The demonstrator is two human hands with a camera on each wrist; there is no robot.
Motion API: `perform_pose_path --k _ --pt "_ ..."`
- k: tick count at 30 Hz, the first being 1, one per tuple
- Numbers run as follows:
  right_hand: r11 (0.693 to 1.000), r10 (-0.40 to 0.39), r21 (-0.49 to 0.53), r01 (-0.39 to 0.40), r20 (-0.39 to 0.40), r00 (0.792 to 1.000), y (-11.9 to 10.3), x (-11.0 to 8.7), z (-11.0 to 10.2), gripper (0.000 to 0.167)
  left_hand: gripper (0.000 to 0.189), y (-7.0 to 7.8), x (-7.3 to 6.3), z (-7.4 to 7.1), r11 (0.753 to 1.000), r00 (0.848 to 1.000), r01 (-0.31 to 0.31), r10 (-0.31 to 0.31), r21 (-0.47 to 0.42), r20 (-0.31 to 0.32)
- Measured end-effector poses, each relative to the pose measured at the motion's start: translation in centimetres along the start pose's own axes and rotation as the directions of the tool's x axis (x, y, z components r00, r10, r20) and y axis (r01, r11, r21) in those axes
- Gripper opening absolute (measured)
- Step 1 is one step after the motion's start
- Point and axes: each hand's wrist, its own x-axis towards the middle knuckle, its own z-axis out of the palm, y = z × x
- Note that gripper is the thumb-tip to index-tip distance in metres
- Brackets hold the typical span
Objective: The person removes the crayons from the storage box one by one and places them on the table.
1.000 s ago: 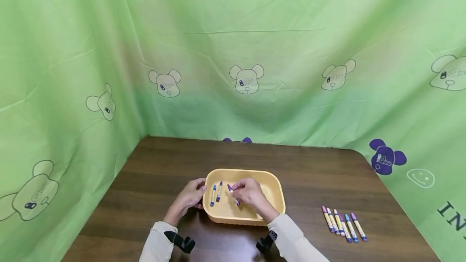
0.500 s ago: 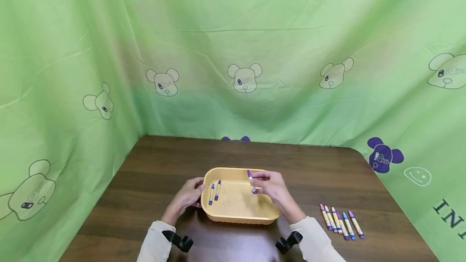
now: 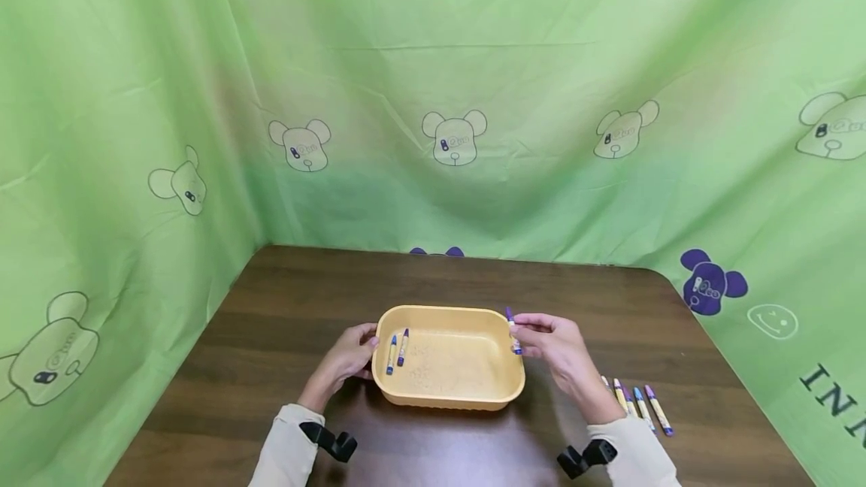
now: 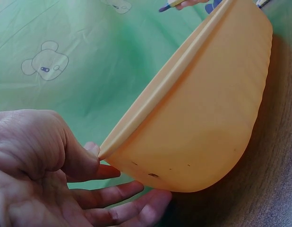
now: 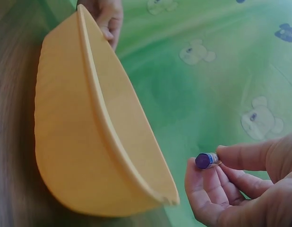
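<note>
A yellow plastic basin [image 3: 460, 400] stands on the table. My left hand [image 3: 348, 355] grips its left rim; in the left wrist view the thumb lies on the rim and the fingers are under it. Two crayons, one blue [image 3: 391, 355] and one dark purple [image 3: 403, 348], lie at the basin's left inside. My right hand [image 3: 558, 348] pinches a purple crayon [image 3: 510, 316] between thumb and fingers, over the basin's right rim. In the right wrist view the end of that crayon [image 5: 202, 161] points at the camera.
To the right, on the brown wooden table [image 3: 325, 280], lies a row of several crayons [image 3: 658, 410], partly hidden behind the right forearm. A green curtain [image 3: 379, 194] with bear drawings hangs behind and beside the table.
My right hand has lifted the purple crayon out of the basin and carried it right, to the basin's right rim. My left hand has kept its grip on the left rim.
</note>
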Motion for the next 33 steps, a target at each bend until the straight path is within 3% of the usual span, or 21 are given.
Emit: perform_pose_path --k 8,14,24,33 --pt "1.0 0.024 0.002 -0.024 -0.012 1.0 0.6 -0.6 -3.0 0.022 0.041 0.0 0.1 -0.2 1.0 1.0 -0.001 0.001 -0.016 0.006" --pt "0.998 0.041 0.058 -0.04 -0.015 0.999 1.2 -1.5 -5.6 0.014 0.041 -0.1 0.1 -0.1 1.0 1.0 -0.001 0.001 -0.021 0.014" --pt "0.966 0.052 0.253 -0.044 -0.025 0.998 2.8 -2.3 -11.5 0.027 0.041 0.7 0.1 -0.3 1.0 1.0 -0.003 0.003 0.021 -0.017" --pt "0.972 0.109 0.215 -0.093 -0.064 0.992 5.2 -3.9 -17.3 0.032 0.04 0.4 0.1 0.0 1.0 1.0 -0.002 0.003 0.021 -0.027"
